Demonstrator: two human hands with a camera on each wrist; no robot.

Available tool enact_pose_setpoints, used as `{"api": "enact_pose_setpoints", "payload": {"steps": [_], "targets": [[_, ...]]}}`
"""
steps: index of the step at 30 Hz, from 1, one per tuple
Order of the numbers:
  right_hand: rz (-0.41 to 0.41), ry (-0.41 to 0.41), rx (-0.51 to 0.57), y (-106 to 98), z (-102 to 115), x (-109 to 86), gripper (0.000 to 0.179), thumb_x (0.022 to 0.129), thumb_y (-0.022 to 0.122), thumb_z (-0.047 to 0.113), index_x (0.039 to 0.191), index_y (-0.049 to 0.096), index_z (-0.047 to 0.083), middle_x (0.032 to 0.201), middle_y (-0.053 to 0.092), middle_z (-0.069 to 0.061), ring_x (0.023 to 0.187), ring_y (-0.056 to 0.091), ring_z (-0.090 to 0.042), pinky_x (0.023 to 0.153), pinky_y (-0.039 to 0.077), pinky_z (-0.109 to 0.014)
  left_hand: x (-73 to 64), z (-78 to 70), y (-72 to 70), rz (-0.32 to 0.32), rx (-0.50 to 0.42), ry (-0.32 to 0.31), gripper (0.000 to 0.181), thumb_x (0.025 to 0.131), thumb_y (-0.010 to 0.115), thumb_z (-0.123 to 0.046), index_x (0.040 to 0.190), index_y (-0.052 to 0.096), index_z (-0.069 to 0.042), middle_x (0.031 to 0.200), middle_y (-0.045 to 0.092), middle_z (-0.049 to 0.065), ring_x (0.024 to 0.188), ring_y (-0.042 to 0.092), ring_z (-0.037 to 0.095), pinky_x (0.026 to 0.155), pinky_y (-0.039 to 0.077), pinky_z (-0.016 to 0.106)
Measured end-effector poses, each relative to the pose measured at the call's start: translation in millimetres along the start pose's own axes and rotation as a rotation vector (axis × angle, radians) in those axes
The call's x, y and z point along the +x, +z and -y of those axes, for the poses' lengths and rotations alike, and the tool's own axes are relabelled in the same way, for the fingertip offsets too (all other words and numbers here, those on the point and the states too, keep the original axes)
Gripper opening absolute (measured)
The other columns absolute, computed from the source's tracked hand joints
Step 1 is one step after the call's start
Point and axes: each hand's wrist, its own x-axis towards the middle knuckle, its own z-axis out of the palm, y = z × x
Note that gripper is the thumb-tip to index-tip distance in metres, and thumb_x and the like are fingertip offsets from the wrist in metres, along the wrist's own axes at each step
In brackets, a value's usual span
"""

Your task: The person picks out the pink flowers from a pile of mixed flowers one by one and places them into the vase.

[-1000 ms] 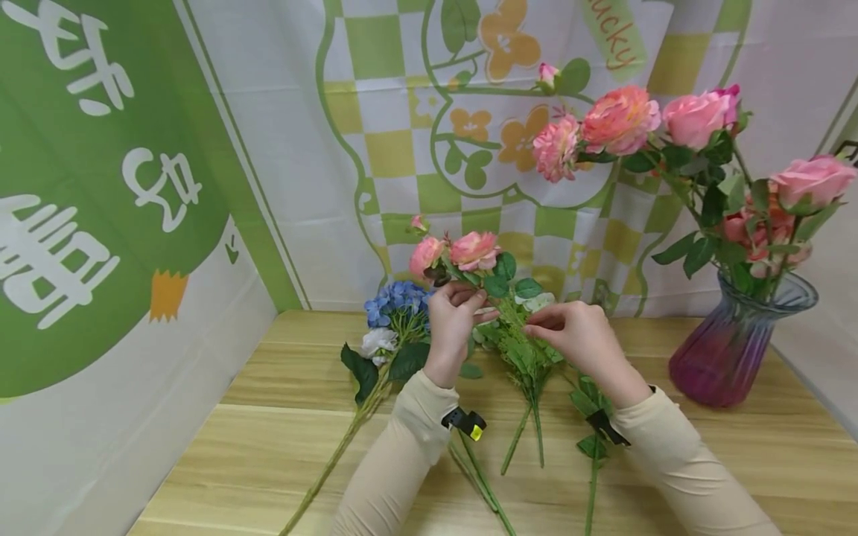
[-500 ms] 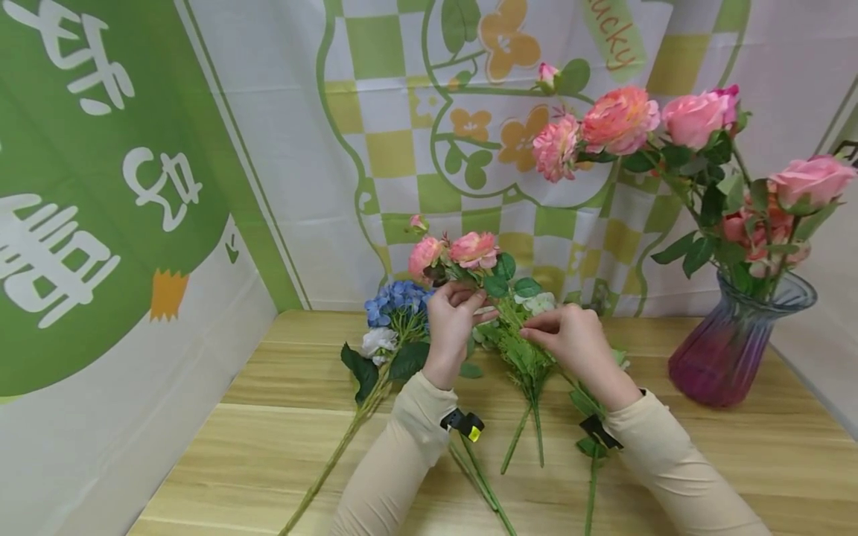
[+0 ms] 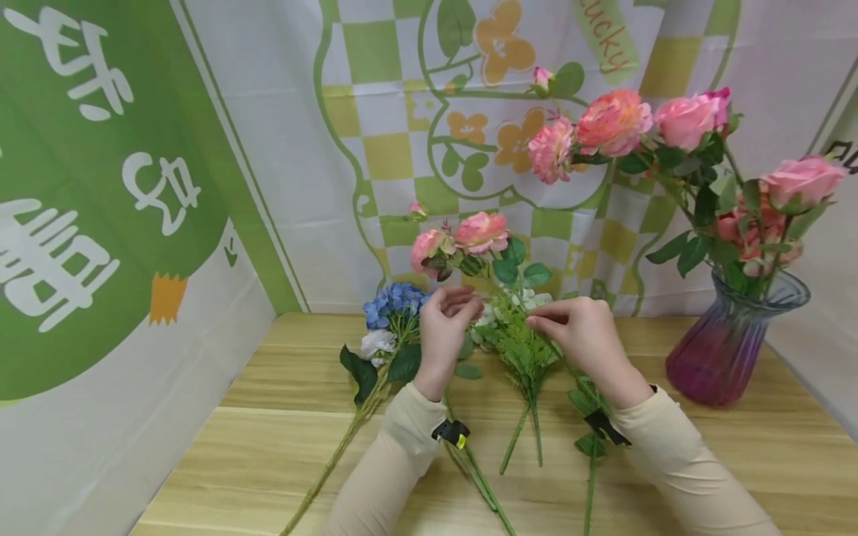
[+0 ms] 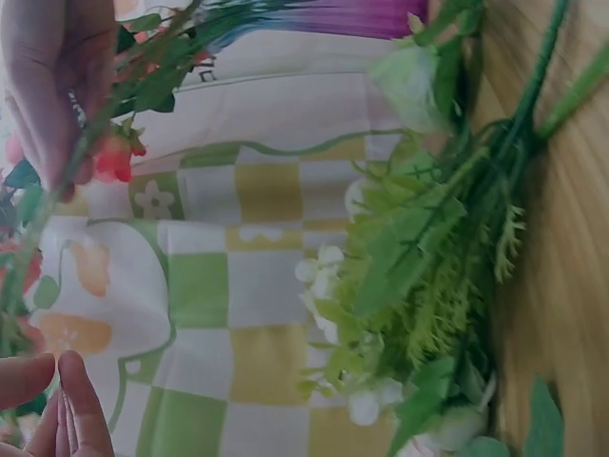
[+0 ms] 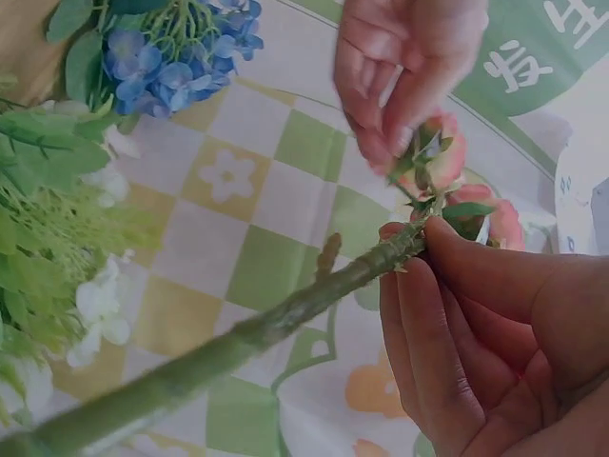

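Note:
My right hand (image 3: 590,342) pinches the green stem (image 5: 276,319) of a pink peony spray (image 3: 482,232) between thumb and fingertips. The spray leans to the left, with two blooms and a bud at its top. Just below the blooms is my left hand (image 3: 447,327), its fingers loosely bent and a small gap between it and the flowers in the head view. Thumb and finger of that hand come close together in the left wrist view, with no stem showing between them. Green foliage with small white flowers (image 3: 523,350) lies on the table beneath both hands.
A blue hydrangea (image 3: 395,304) and a white flower (image 3: 377,344) lie to the left on the wooden table (image 3: 268,447). At right stands a blue-to-purple glass vase (image 3: 713,357) holding pink roses (image 3: 690,123). A patterned cloth (image 3: 389,156) hangs behind.
The left hand has let go of the peony spray and drawn slightly down and left. The spray has tilted and shifted a little right and up, still in the right hand.

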Motion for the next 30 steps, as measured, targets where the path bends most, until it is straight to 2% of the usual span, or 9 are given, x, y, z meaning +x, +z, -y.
{"api": "enact_pose_setpoints", "payload": {"steps": [4,7,9,12,16,20,25,30], "targets": [[-0.02,-0.003,0.002,-5.9,3.4,-1.7,0.018,0.085,0.071,0.027,0.096,0.077,0.013,0.089,0.075,-0.007,0.072,0.069,-0.016,0.061,0.055,-0.033,-7.5,-9.8,-3.9,-0.012,0.085,0.01,0.021,0.087,0.064,0.0,0.107,0.064,0.007,0.1,0.064,0.028,0.087,0.065,0.039,0.076,0.057,0.04],[-0.05,-0.021,0.001,-11.3,7.5,-3.0,0.017,0.085,0.072,0.025,0.096,0.077,0.013,0.09,0.075,-0.007,0.07,0.069,-0.015,0.058,0.052,-0.03,-14.1,-16.5,-5.7,-0.024,0.179,0.008,0.018,0.088,0.064,-0.001,0.104,0.065,0.005,0.098,0.065,0.026,0.088,0.063,0.038,0.074,0.055,0.034],[-0.077,-0.037,-0.009,-16.1,10.6,-4.0,0.016,0.084,0.072,0.024,0.095,0.077,0.013,0.089,0.075,-0.007,0.069,0.068,-0.016,0.058,0.051,-0.029,-16.2,-14.9,-6.5,-0.034,0.236,-0.001,0.017,0.087,0.065,-0.004,0.103,0.066,0.003,0.098,0.066,0.025,0.088,0.063,0.038,0.075,0.054,0.033],[-0.122,-0.065,-0.027,-24.9,14.4,-4.9,0.015,0.085,0.072,0.022,0.095,0.077,0.012,0.087,0.075,-0.007,0.069,0.069,-0.016,0.057,0.05,-0.028,-14.1,1.6,-10.4,-0.044,0.308,0.008,0.016,0.087,0.068,-0.009,0.101,0.068,-0.002,0.095,0.068,0.018,0.086,0.063,0.031,0.074,0.052,0.034],[-0.175,-0.097,-0.036,-38.6,15.3,-5.1,0.014,0.085,0.072,0.021,0.093,0.077,0.011,0.081,0.074,-0.007,0.062,0.066,-0.013,0.052,0.046,-0.023,-9.4,25.6,-17.4,-0.044,0.342,0.032,0.016,0.085,0.071,-0.014,0.1,0.068,-0.007,0.092,0.069,0.013,0.084,0.063,0.027,0.07,0.05,0.034],[-0.216,-0.102,-0.044,-53.3,13.5,-5.5,0.016,0.085,0.071,0.024,0.093,0.077,0.012,0.08,0.074,-0.006,0.05,0.056,-0.009,0.044,0.037,-0.021,-9.8,32.9,-22.7,-0.036,0.379,0.061,0.014,0.086,0.07,-0.015,0.099,0.069,-0.01,0.092,0.07,0.011,0.083,0.063,0.026,0.072,0.051,0.033],[-0.269,-0.052,-0.035,-68.9,9.4,-6.7,0.02,0.086,0.07,0.029,0.096,0.077,0.014,0.082,0.074,-0.009,0.048,0.053,-0.006,0.042,0.035,-0.021,-10.5,39.8,-28.8,-0.031,0.447,0.088,0.015,0.087,0.069,-0.012,0.101,0.067,-0.006,0.092,0.068,0.009,0.082,0.063,0.023,0.072,0.052,0.03],[-0.322,-0.009,-0.036,-83.7,3.5,-8.3,0.024,0.085,0.07,0.031,0.098,0.077,0.012,0.084,0.074,-0.013,0.045,0.049,0.002,0.041,0.033,-0.02,-10.8,45.4,-35.3,-0.02,0.493,0.071,0.015,0.088,0.066,-0.011,0.103,0.066,-0.007,0.093,0.066,0.008,0.084,0.062,0.022,0.071,0.051,0.031]]}}
